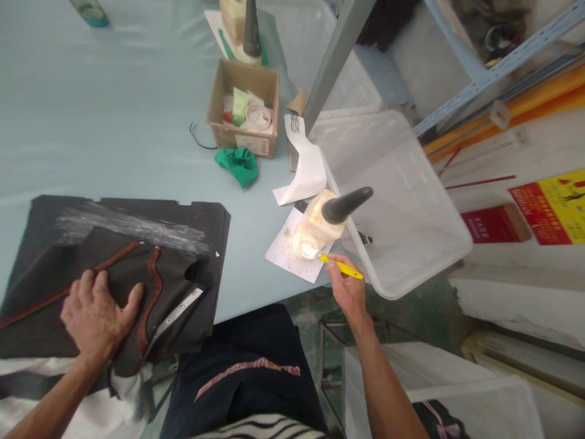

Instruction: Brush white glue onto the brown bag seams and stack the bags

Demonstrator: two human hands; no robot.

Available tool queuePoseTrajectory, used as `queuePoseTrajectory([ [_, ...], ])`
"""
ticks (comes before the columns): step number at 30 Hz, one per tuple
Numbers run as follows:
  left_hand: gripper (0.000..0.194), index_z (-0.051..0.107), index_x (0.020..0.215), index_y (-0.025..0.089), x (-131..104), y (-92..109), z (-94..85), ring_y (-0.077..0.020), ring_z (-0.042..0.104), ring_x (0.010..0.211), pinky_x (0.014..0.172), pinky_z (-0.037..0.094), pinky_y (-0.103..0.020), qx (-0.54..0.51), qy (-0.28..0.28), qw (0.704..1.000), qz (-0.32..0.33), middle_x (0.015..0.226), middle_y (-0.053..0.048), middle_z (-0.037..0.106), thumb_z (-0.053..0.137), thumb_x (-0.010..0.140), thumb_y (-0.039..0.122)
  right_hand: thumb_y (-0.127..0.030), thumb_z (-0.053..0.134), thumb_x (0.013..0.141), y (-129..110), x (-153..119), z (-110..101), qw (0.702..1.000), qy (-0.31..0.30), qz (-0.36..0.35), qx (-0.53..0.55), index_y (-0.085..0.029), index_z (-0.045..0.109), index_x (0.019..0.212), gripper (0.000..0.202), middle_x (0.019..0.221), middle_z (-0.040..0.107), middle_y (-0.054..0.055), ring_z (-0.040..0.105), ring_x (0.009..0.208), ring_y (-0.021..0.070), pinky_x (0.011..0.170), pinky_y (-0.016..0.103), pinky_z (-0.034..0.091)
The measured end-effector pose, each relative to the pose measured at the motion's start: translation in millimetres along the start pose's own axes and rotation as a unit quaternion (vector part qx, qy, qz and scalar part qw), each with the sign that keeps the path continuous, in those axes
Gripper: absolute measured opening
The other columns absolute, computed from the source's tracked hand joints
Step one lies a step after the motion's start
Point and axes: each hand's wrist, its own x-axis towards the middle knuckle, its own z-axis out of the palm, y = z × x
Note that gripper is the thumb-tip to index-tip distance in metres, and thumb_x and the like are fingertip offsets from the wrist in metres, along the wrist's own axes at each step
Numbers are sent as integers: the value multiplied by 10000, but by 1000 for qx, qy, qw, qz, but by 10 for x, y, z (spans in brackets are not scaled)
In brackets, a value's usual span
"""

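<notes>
My right hand (348, 291) is closed around the yellow handle of a small brush (350, 269). The brush's tip is at the opening of a glue-stained plastic container (315, 222) with a black spout, and white paste shows there. Under the container lies a stained white card (284, 247). On the left, my left hand (98, 314) lies flat, fingers spread, on a dark fabric piece (116, 259) with brown trim and a white strip with snaps. Beneath that fabric is a dark board (43, 222) with whitish smears along its upper part.
A cardboard box (212, 110) with small items stands at the back, near a green cloth (240, 166) and a white paper strip (306, 174). A large translucent bin (397, 201) adjoins the table's right side, by a grey post (336, 61). Another spouted container (235, 27) stands farther back.
</notes>
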Motion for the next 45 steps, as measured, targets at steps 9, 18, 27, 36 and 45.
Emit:
queuePoseTrajectory([
  [9,861,503,1492,15,-23,-13,-5,-461,359,1548,1247,292,-630,-11,-27,999,-14,1632,-303,427,481,913,652,-479,695,826,-384,-162,-226,999,24,3,28,-219,754,903,277,656,682,18,614,576,193,574,331,508],
  [18,793,428,1571,81,-160,-225,161,-392,261,1614,1312,202,-539,17,-47,998,-31,1705,-224,362,495,972,597,-414,631,878,-932,-370,942,963,-158,-4,217,-199,706,919,232,623,621,-25,580,577,150,575,288,496],
  [27,772,354,1608,154,-88,-104,98,-389,392,1542,1249,295,-618,-79,-34,989,-117,1624,-223,469,506,992,593,-535,750,852,-1454,-329,2274,928,-266,-12,260,-206,668,953,354,636,644,-38,575,527,124,491,250,502],
  [36,652,582,1420,230,175,212,-99,-421,418,1504,1248,252,-631,-143,7,986,-86,1566,-189,515,602,936,665,-528,750,809,-1547,-521,2751,906,-216,119,343,-260,594,947,340,628,495,-105,450,511,82,498,205,431],
  [45,967,411,1593,199,-27,257,192,-495,206,1609,1270,145,-708,-106,-89,990,-28,1737,-214,287,789,809,619,-492,729,811,-1343,-554,2708,899,-164,172,369,-261,583,934,300,623,466,-104,432,514,87,512,210,422],
])
